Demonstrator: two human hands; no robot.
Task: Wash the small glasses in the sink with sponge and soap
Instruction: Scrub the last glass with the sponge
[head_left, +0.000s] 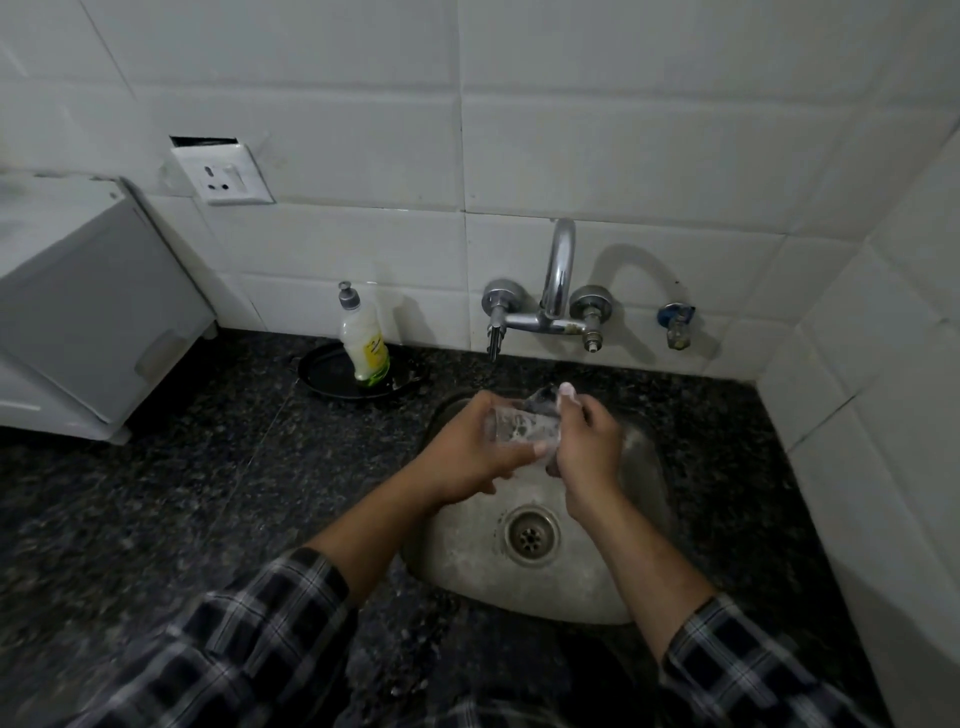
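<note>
From the head view, both hands meet over the back of a round steel sink (467, 561) set in a dark speckled bench (156, 493). The left hand (467, 452) grips a small clear glass (511, 428), fingers wrapped round its side; the glass lies tilted, nearly on its side, and foam clings to it. The right hand (587, 441) is closed against the glass's other end, pressing something grey and wet there that may be the sponge; it is too blurred to tell. A pale soapy lump sits at the right hand's raised fingertip. What the glass holds beyond foam cannot be made out.

The sink basin holds only a wet film and its drain (531, 533); no other glasses show in it.

Left of the sink, a black tray (324, 371) on the bench carries a soap bottle (363, 345), upright, with a grey cap and whitish-yellow liquid filling most of it. Its yellow-green label bears print too small to read.

A chrome tap (550, 306) is mounted on the white tiled wall behind, its spout hanging above the hands. A white socket (223, 174) sits on the wall to the left, and a white appliance (88, 306) stands on the bench at far left. Checked sleeves (249, 639) cover the forearms.
</note>
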